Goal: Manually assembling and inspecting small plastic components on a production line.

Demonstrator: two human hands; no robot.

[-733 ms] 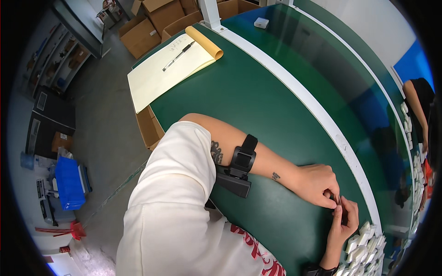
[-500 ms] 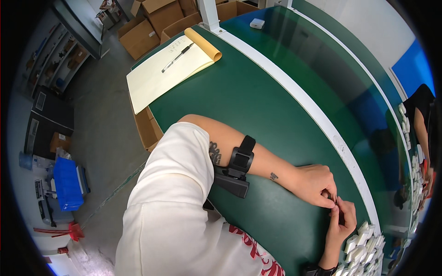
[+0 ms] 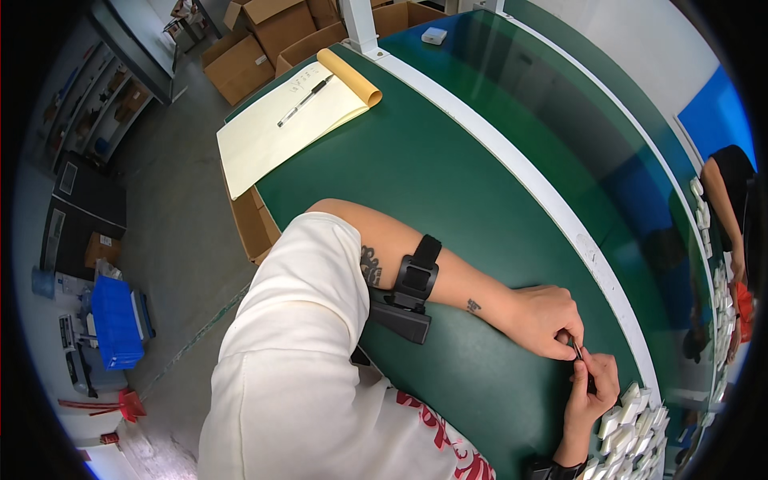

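Pinching small dark part (image 3: 578, 352) in both hands, left hand (image 3: 544, 320), right hand (image 3: 590, 392), beside white rail (image 3: 512, 164)

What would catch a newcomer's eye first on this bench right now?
Both hands meet at the lower right of the green table: the left hand and right hand pinch one small dark part between them. Beside the right hand lies a heap of white parts. Far off at the upper left, a yellow pad carries a pen.
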